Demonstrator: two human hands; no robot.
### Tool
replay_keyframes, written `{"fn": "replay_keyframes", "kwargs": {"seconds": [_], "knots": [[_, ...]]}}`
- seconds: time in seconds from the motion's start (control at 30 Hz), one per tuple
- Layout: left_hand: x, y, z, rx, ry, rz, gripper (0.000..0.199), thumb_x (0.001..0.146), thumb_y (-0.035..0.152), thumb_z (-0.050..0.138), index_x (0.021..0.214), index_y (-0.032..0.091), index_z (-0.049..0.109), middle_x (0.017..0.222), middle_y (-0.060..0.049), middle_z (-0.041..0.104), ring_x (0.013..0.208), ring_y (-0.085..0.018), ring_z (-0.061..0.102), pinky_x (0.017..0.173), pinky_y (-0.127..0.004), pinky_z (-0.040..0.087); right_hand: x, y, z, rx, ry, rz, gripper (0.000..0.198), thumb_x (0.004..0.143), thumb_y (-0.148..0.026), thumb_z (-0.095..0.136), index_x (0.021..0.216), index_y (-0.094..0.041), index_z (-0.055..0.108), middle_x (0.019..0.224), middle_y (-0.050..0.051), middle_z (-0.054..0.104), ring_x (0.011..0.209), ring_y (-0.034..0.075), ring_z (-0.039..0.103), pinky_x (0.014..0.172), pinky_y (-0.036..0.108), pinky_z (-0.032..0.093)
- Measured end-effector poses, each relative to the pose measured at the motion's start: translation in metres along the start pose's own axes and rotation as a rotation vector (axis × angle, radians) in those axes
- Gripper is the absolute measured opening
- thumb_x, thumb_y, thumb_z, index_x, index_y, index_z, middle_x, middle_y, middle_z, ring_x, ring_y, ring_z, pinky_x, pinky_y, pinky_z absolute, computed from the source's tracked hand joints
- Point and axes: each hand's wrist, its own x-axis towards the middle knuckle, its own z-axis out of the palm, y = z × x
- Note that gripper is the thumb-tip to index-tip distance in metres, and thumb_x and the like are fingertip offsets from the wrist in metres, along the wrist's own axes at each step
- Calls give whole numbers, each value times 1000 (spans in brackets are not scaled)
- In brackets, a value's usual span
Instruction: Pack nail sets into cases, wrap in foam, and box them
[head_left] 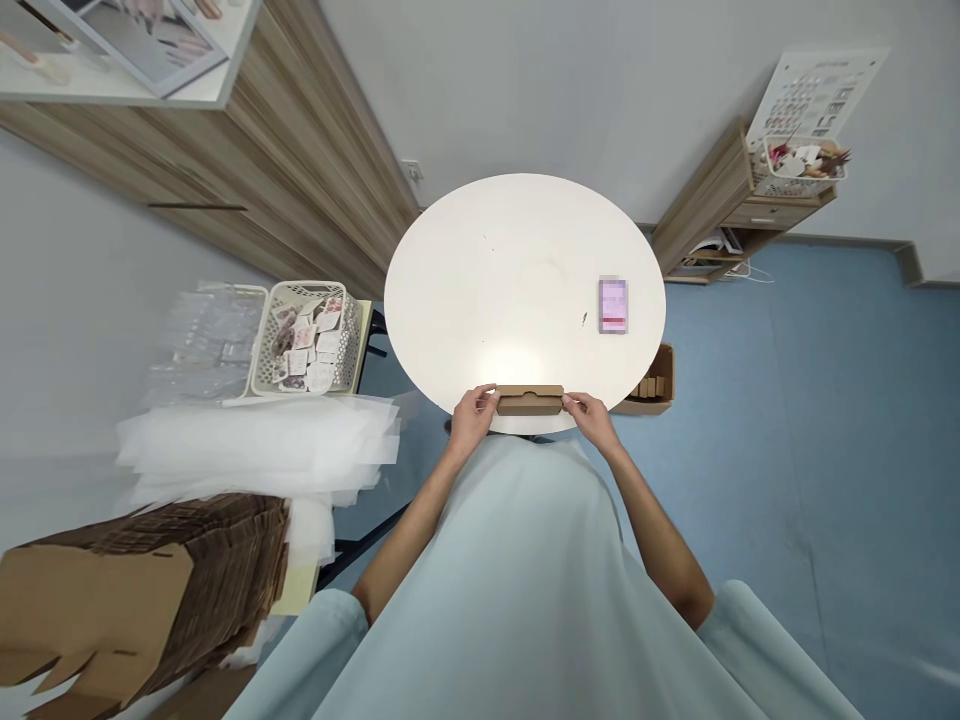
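Observation:
A small brown cardboard box (530,404) stands at the near edge of the white oval table (517,250), its long side toward me. My left hand (474,412) grips its left end, thumb and fingers closed on the cardboard. At the opposite end, my right hand (590,416) pinches the box's right corner. A notch shows in the middle of the upper panel. Whatever the box may contain is hidden. Farther back on the table's right side lies a pixelated pink and purple rectangle (613,306).
To the left are a white basket of small packets (307,340), clear plastic packaging (202,335), white sheets (262,440) and stacked flat cardboard (150,590). A carton of small boxes (654,392) sits below the table's right edge. A wooden cabinet (750,215) stands back right.

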Motion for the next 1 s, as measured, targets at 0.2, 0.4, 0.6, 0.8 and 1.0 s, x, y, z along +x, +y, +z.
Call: {"fn": "replay_keyframes", "kwargs": {"seconds": [0.2,0.4,0.6,0.8,1.0], "knots": [[3,-11,-5,-81,-82,-42,42,96,50,65,128,22,72,118,-10,77,106,-25,74,95,-37,59,0,4,-3,19,-25,0,52,93,-68,63,110,-22,77,105,8,82,103,27,76,94,39,59],[7,-25,-4,-99,-110,-127,51,87,45,75,130,19,70,120,-11,78,105,-26,76,93,-40,61,-1,14,1,7,-39,42,45,91,-61,66,110,-22,76,113,8,81,100,25,77,91,38,60],[3,-27,0,-81,-85,-152,50,87,47,79,128,20,73,126,-13,78,111,-28,75,95,-41,62,-8,15,1,-10,5,53,51,91,-66,66,113,-21,76,124,10,79,104,26,75,96,41,58],[6,-23,9,-149,-26,-185,46,90,49,76,123,17,75,132,-15,76,115,-30,75,102,-45,62,2,15,4,15,46,36,50,94,-63,64,119,-21,75,125,11,79,99,25,76,92,39,60],[9,-27,16,-228,-30,-219,46,89,47,76,121,13,74,122,-16,78,108,-29,77,96,-46,64,7,17,13,-18,80,30,36,100,-51,62,114,-22,78,119,7,81,95,24,77,92,37,59]]}}
